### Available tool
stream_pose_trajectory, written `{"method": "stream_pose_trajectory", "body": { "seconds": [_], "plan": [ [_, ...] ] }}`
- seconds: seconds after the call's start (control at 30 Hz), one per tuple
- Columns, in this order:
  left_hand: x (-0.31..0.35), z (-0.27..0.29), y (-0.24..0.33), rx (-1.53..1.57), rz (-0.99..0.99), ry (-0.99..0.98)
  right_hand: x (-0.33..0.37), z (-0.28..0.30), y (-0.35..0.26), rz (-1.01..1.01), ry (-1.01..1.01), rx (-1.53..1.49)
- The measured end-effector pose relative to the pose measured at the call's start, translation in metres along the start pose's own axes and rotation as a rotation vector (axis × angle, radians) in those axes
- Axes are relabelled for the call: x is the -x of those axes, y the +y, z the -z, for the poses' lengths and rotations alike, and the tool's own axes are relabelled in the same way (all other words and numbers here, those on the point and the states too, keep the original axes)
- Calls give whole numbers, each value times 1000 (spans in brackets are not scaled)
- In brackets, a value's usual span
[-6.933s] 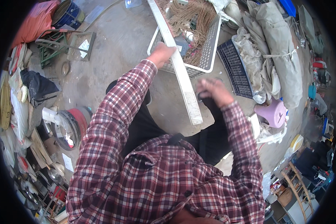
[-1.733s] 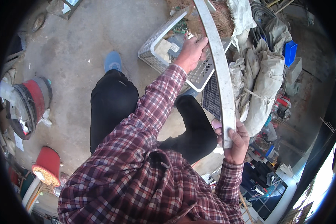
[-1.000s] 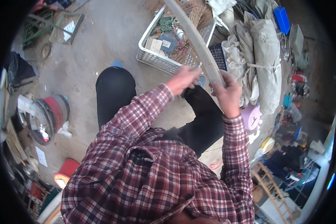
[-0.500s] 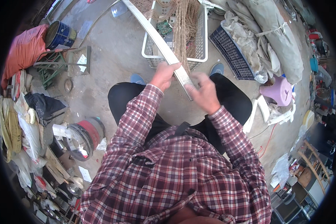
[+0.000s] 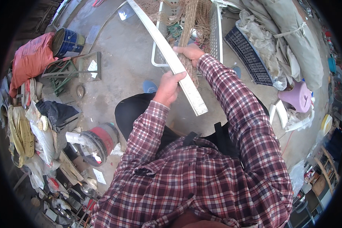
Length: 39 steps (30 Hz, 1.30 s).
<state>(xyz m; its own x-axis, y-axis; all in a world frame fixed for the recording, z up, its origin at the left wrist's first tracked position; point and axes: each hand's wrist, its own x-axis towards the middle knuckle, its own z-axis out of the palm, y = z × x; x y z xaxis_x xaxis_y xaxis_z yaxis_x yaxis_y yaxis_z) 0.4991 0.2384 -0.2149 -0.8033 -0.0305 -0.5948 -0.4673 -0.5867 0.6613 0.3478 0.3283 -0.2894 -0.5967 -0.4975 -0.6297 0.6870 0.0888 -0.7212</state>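
Note:
A long white strip (image 5: 154, 35), flat-faced and straight-edged, slants from the far edge of the view down to a cut end above my lap. My left hand (image 5: 168, 88) is closed around it a little short of that near end, thumb on top. Just beyond, my right hand (image 5: 190, 53) reaches across a hanging bundle of brown rope (image 5: 189, 26). Its fingers wrap the strands beside the strip, partly hidden. The bundle runs out of a white plastic crate (image 5: 218, 38), which also holds tangled brown netting and a green circuit board (image 5: 174, 30).
Right of the crate are a dark blue basket (image 5: 249, 57) of plastic sheeting, a rolled grey tarp (image 5: 298, 41) and a purple stool (image 5: 297, 97). On the left stand a blue bucket (image 5: 70, 42), a green metal frame (image 5: 66, 74) and a red-and-black tub (image 5: 102, 140).
My right hand has left the near end of the strip and moved forward onto the rope bundle. My left hand keeps its hold. The whole view has shifted slightly.

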Motion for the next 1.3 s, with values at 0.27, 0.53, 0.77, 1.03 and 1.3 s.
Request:
{"method": "stream_pose_trajectory", "body": {
  "seconds": [0.27, 0.53, 0.77, 1.03, 1.3],
  "plan": [
    [-16, 4, -12, -15, -51, 62, 19, 9, 10, -39, 104, 288],
    [-25, 0, -12, -27, -82, 119, 31, 10, 13, 25, 68, 27],
    [-25, 2, -6, -111, -98, 236, 68, 9, 21, -6, 28, -54],
    [-38, -14, -8, -111, -143, 181, 167, 44, 15, -56, 0, 85],
    [-59, -33, -17, -49, -179, 128, 260, 85, -14, -97, 202, 148]
  ]
}}
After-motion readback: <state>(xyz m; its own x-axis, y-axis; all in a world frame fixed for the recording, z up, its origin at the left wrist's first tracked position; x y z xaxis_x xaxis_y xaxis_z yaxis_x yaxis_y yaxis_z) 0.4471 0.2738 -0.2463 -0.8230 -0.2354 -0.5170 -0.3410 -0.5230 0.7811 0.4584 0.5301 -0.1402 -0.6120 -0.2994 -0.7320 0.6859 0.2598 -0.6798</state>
